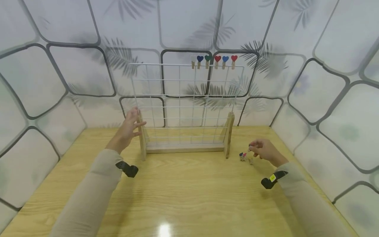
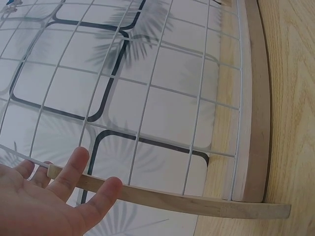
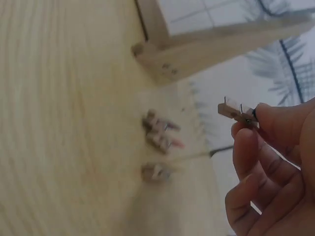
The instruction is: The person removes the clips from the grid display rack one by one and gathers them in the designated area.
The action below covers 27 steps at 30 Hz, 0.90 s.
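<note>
A white wire grid rack (image 1: 179,107) stands in a wooden base. My left hand (image 1: 127,128) rests against its left wooden post (image 2: 162,200), fingers spread and fairly straight. My right hand (image 1: 266,152) is raised beyond the rack's right side. Between thumb and fingertips it pinches a small wooden clothespin (image 3: 235,113); the fingers cover its dark end. Below that hand, several more clothespins (image 1: 242,157) lie on the table, with dark blue and pink hearts showing. Along the rack's top wire, to the right, sits a row of clothespins (image 1: 224,62) with dark blue, green, red and blue hearts.
The rack's right wooden post (image 1: 228,136) stands between the rack's grid and the loose clothespins. Patterned cloth walls (image 1: 319,82) enclose the light wood table (image 1: 183,191) at the back and both sides.
</note>
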{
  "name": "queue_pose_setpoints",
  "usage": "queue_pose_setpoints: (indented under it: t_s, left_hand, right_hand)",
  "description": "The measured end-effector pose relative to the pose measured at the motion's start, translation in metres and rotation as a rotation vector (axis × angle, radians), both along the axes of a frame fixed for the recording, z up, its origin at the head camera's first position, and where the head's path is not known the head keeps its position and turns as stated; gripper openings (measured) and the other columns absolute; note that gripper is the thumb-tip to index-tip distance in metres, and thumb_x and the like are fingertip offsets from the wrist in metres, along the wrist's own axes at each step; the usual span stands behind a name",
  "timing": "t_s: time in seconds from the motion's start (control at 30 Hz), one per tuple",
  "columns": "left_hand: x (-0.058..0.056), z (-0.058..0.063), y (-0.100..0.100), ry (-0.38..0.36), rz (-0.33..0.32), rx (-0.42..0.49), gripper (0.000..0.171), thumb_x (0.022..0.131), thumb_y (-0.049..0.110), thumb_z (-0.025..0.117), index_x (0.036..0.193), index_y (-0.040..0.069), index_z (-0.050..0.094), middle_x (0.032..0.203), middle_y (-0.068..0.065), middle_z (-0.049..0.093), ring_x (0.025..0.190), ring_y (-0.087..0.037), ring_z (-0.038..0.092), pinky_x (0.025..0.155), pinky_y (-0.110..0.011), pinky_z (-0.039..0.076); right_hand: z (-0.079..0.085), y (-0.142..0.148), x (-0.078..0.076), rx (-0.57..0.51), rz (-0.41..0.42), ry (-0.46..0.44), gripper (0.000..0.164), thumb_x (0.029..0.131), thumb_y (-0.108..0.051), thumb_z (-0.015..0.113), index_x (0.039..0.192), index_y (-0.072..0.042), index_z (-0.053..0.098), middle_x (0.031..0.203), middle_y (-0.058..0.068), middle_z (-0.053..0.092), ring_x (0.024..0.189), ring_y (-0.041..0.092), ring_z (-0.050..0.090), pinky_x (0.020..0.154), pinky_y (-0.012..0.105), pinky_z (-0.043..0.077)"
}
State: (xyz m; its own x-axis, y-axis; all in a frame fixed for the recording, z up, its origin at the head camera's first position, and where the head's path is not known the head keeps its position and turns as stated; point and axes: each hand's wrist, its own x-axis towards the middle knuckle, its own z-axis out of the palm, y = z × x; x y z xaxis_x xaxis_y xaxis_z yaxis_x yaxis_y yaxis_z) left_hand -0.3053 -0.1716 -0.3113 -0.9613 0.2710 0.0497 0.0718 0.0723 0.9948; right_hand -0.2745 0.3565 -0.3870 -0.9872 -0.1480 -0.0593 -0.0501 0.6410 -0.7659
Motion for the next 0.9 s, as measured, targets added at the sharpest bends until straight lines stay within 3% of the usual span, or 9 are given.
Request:
queue_pose_setpoints:
  t_s: [0.2,0.37,0.47,0.67,0.9]
  left_hand:
    - [-0.001,0.001,0.0,0.005,-0.002,0.004,0.069,0.102,0.055,0.018,0.155,0.022,-0.011,0.161,-0.005,-0.015,0.143,-0.039,0.019,0.111,-0.061,0.017]
    - [0.0,0.0,0.0,0.003,-0.006,0.0,0.068,0.103,0.054,0.018,0.155,0.021,-0.011,0.16,-0.006,-0.016,0.143,-0.04,0.019,0.111,-0.062,0.017]
    - [0.0,0.0,0.001,0.006,-0.01,-0.002,0.068,0.103,0.054,0.018,0.155,0.021,-0.012,0.16,-0.007,-0.016,0.143,-0.04,0.018,0.111,-0.062,0.017]
    - [-0.002,0.001,0.003,0.01,-0.012,0.005,0.069,0.103,0.054,0.019,0.155,0.021,-0.011,0.16,-0.007,-0.016,0.143,-0.04,0.018,0.111,-0.062,0.018]
    - [-0.001,0.002,0.001,0.007,-0.021,-0.021,0.068,0.102,0.054,0.016,0.154,0.023,-0.015,0.16,-0.007,-0.018,0.143,-0.041,0.017,0.111,-0.062,0.018]
  right_hand:
    - [-0.02,0.021,0.004,0.083,-0.056,-0.055,0.037,0.099,-0.017,0.057,0.122,0.012,0.055,0.111,0.024,0.063,0.075,0.016,0.062,0.058,0.031,0.051]
    - [-0.029,0.031,0.006,0.079,-0.043,-0.077,0.034,0.098,-0.017,0.058,0.116,0.012,0.06,0.091,0.015,0.067,0.063,0.013,0.057,0.052,0.028,0.049]
    - [-0.029,0.035,0.008,0.075,-0.029,-0.082,0.034,0.099,-0.016,0.056,0.117,0.013,0.058,0.09,0.015,0.067,0.063,0.014,0.057,0.051,0.026,0.047]
    - [-0.019,0.033,0.006,0.072,-0.071,-0.075,0.039,0.103,-0.017,0.05,0.128,0.013,0.052,0.116,0.026,0.062,0.078,0.017,0.063,0.057,0.029,0.051]
    - [0.015,0.0,-0.004,-0.113,-0.024,-0.017,0.049,0.106,-0.031,0.043,0.132,0.009,0.05,0.12,0.021,0.06,0.078,0.015,0.062,0.06,0.029,0.049]
